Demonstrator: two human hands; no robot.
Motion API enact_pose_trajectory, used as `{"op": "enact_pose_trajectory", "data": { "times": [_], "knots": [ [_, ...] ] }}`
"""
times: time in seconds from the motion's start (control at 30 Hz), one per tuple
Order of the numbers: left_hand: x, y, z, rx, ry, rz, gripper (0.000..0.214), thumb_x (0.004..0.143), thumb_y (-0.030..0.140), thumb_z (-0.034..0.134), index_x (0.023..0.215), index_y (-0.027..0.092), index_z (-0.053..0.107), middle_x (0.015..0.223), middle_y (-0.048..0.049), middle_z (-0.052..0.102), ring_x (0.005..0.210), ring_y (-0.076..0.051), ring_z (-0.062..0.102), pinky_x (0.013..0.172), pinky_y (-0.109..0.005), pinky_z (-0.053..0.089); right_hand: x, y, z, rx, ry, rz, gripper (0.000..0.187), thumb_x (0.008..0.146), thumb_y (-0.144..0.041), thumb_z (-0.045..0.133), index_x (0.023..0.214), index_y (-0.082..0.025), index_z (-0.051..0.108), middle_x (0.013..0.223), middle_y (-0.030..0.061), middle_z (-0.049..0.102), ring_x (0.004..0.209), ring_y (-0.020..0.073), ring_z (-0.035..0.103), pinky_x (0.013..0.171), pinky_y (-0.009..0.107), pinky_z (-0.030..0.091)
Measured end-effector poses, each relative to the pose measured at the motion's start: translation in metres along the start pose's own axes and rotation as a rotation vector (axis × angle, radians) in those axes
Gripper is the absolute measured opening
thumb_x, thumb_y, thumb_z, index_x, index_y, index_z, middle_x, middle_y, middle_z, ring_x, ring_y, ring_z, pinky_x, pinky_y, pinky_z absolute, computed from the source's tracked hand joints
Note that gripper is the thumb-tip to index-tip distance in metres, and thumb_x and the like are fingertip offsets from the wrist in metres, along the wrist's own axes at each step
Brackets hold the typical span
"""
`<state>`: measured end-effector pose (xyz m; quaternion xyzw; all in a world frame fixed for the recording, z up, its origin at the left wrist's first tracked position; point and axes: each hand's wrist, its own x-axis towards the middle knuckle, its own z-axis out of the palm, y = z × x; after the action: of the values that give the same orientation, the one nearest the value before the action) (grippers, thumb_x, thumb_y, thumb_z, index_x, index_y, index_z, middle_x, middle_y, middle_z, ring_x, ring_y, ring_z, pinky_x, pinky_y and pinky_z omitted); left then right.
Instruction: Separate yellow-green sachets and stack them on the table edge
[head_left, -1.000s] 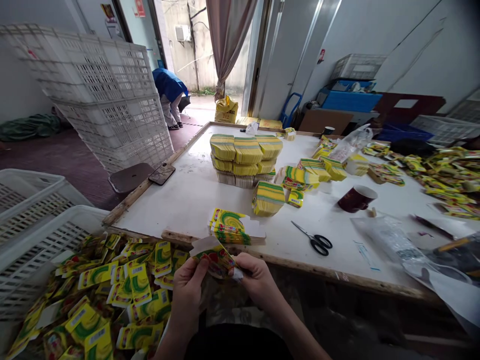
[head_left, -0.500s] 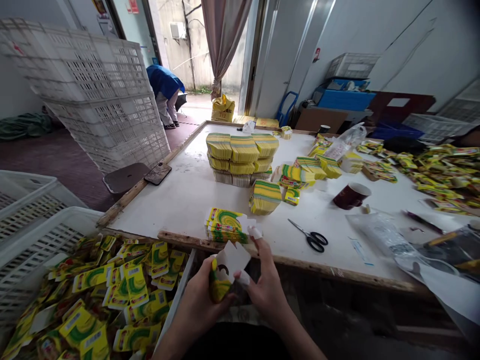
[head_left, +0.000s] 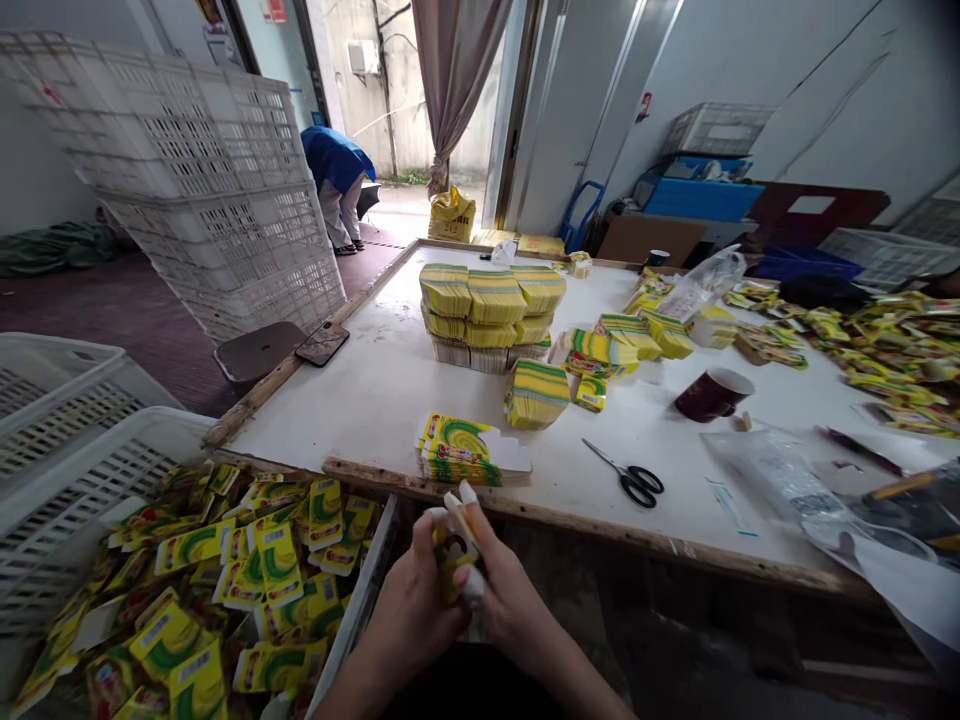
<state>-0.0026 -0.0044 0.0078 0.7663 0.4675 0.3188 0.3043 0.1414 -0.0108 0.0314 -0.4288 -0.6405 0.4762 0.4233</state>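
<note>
Between both hands, just off the table's front edge, is a small yellow-and-green carton (head_left: 451, 578), mostly covered by fingers. My left hand (head_left: 414, 595) wraps round its left side. My right hand (head_left: 504, 590) closes on its right and top, with white coverings on the thumb and fingertips. A stack of flat yellow-green cartons (head_left: 461, 450) with white flaps lies on the table right beyond my hands. At lower left, a white crate (head_left: 367, 570) holds many loose yellow cartons (head_left: 274, 565).
Bundled card stacks (head_left: 491, 308) stand mid-table, with another bundle (head_left: 537, 392) nearer. Black-handled scissors (head_left: 637, 485), a maroon mug (head_left: 712, 393) and a phone (head_left: 322, 343) lie about. Tall white crates (head_left: 225, 200) rise at left. A person in blue (head_left: 337, 165) bends near the doorway.
My right hand has drawn back from the carton stack and closed over the held carton. Its raised white flaps are now folded down or covered by fingers. The view has shifted slightly.
</note>
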Motion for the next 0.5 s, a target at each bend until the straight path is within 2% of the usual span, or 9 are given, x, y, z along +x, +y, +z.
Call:
{"op": "enact_pose_trajectory", "data": {
  "times": [0.07, 0.13, 0.2, 0.27, 0.4, 0.43, 0.5],
  "knots": [
    [-0.001, -0.006, 0.005, 0.023, 0.061, -0.003, 0.063, 0.074, 0.020, 0.056, 0.129, 0.020, 0.026, 0.112, -0.0156, 0.060, 0.097, -0.029, 0.066, 0.076, -0.040, 0.055, -0.002, -0.001, 0.003, -0.161, -0.049, -0.100, 0.058, 0.087, -0.015, 0.051, 0.143, -0.025, 0.038, 0.150, 0.0090, 0.037, 0.137, 0.0245, 0.036, 0.112, 0.039, 0.032],
    [-0.003, -0.011, 0.007, 0.077, 0.132, -0.016, 0.065, 0.073, 0.022, 0.058, 0.129, 0.017, 0.026, 0.120, -0.0202, 0.053, 0.108, -0.032, 0.061, 0.082, -0.044, 0.053, -0.001, 0.001, 0.003, -0.227, -0.026, -0.156, 0.051, 0.085, -0.008, 0.049, 0.133, -0.025, 0.052, 0.143, 0.0093, 0.046, 0.131, 0.0225, 0.046, 0.108, 0.035, 0.039],
    [-0.006, -0.012, 0.003, 0.119, 0.163, -0.058, 0.069, 0.071, 0.021, 0.060, 0.130, 0.017, 0.026, 0.123, -0.0202, 0.050, 0.113, -0.033, 0.057, 0.088, -0.047, 0.051, 0.003, 0.006, -0.001, -0.228, 0.071, -0.183, 0.044, 0.084, -0.006, 0.047, 0.122, -0.023, 0.061, 0.132, 0.0110, 0.056, 0.121, 0.0212, 0.056, 0.101, 0.032, 0.046],
    [-0.009, -0.013, -0.005, 0.149, 0.149, -0.084, 0.065, 0.071, 0.022, 0.061, 0.128, 0.019, 0.031, 0.122, -0.0164, 0.053, 0.113, -0.032, 0.058, 0.090, -0.046, 0.050, 0.007, 0.012, -0.007, -0.244, 0.089, -0.203, 0.044, 0.084, -0.007, 0.048, 0.123, -0.021, 0.060, 0.131, 0.0142, 0.056, 0.121, 0.0223, 0.056, 0.101, 0.034, 0.046],
    [-0.011, -0.013, -0.022, 0.213, 0.122, -0.120, 0.052, 0.077, 0.037, 0.063, 0.122, 0.022, 0.041, 0.116, -0.0118, 0.062, 0.107, -0.030, 0.062, 0.088, -0.044, 0.052, 0.009, 0.018, -0.017, -0.393, -0.151, -0.185, 0.049, 0.086, -0.013, 0.054, 0.134, -0.019, 0.049, 0.151, 0.0178, 0.032, 0.136, 0.0266, 0.037, 0.107, 0.038, 0.038],
    [-0.010, -0.013, -0.025, 0.222, 0.119, -0.133, 0.054, 0.077, 0.040, 0.063, 0.122, 0.022, 0.040, 0.114, -0.0115, 0.063, 0.105, -0.030, 0.063, 0.086, -0.043, 0.052, 0.009, 0.017, -0.019, -0.425, -0.188, -0.167, 0.046, 0.087, -0.015, 0.054, 0.133, -0.019, 0.051, 0.151, 0.0175, 0.031, 0.137, 0.0267, 0.037, 0.107, 0.038, 0.038],
    [-0.009, -0.012, -0.029, 0.203, 0.086, -0.153, 0.057, 0.077, 0.042, 0.063, 0.124, 0.022, 0.038, 0.110, -0.0096, 0.065, 0.099, -0.028, 0.066, 0.081, -0.040, 0.054, 0.010, 0.013, -0.025, -0.451, -0.215, -0.140, 0.036, 0.089, -0.017, 0.052, 0.125, -0.019, 0.057, 0.145, 0.0164, 0.038, 0.131, 0.0250, 0.045, 0.104, 0.035, 0.041]
  ]
}}
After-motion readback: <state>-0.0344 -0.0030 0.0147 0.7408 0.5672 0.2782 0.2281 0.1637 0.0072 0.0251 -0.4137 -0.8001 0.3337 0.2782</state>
